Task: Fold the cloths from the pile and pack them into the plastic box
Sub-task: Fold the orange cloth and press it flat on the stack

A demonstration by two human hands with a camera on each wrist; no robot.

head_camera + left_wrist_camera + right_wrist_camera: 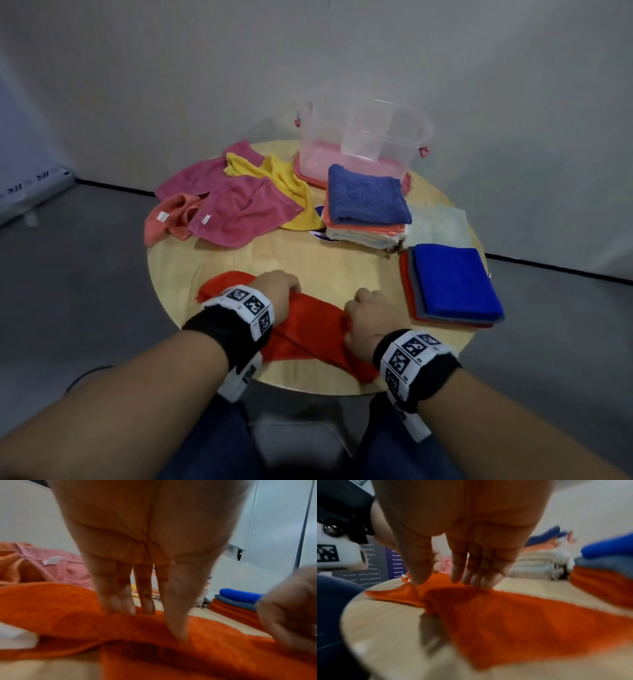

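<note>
The orange cloth [308, 329] is pinched along its upper fold by the left hand [274, 291] and right hand [371, 318], at the round table [342, 270]'s near edge. The loose fold could be dropped if either pinch slackens. Fingertips are hidden in the head view. Beyond, the plastic box [363, 144] appears empty through its blurred walls.

A round, pale wooden bench [219, 260] stands on a grey floor [75, 274]. Plain white walls [171, 68] meet the floor along a dark baseboard [548, 270].
</note>
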